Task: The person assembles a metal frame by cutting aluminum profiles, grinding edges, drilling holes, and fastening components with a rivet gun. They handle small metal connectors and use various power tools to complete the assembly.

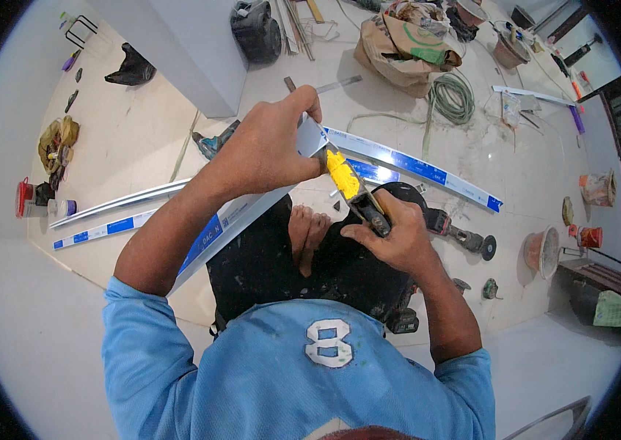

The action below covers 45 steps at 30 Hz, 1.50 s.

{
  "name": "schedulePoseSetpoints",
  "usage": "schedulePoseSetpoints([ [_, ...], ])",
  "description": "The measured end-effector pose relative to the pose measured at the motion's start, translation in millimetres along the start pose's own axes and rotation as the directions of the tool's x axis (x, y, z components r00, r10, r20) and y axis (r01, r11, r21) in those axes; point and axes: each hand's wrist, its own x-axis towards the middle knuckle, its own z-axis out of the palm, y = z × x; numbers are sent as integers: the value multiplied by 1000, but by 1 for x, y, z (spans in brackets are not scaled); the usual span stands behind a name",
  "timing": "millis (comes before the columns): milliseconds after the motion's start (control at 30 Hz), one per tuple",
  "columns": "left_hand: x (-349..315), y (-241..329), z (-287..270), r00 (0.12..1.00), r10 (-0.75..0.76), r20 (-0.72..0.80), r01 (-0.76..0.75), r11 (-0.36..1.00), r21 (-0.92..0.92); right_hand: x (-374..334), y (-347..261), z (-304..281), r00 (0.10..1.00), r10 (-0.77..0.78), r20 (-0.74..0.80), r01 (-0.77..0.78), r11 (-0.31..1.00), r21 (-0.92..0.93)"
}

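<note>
A long white metal profile with blue protective film [211, 236] slants up from my lap, across my left thigh. Near its upper end my left hand [270, 143] is closed around it, thumb towards the tool. My right hand [396, 235] grips the dark handle of a yellow-and-black hand tool [343, 174]. The tool's front meets the profile's end beside my left thumb; its exact kind and jaws are hard to make out. Just beyond, a similar blue-and-white profile [420, 170] lies on the floor. My bare feet [307, 231] rest below the hands.
More profiles [105, 229] lie at the left. Near my right knee is an angle grinder [464, 236]; a teal power tool [211, 143] lies behind my left forearm. A pillar [193, 59], brown sack [398, 59], coiled hose [451, 99] and bucket [543, 253] stand around.
</note>
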Motion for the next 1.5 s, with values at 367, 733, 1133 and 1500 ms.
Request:
schedulePoseSetpoints([
  [367, 4, -6, 12, 994, 35, -103, -33, 999, 23, -19, -20, -3, 983, -30, -181, -35, 937, -349],
  [733, 0, -9, 12, 986, 115, -125, -108, 992, 64, -42, -91, -48, 924, 368, 99, -302, 866, -398],
  [1133, -7, -10, 8, 998, 5, -56, -4, 1000, 18, -17, -10, -3, 991, 117, 61, -123, 985, 123],
  [1500, 0, -16, 6, 999, -5, -34, 5, 1000, 6, -3, -3, 2, 993, 120, 21, -120, 993, 9],
])
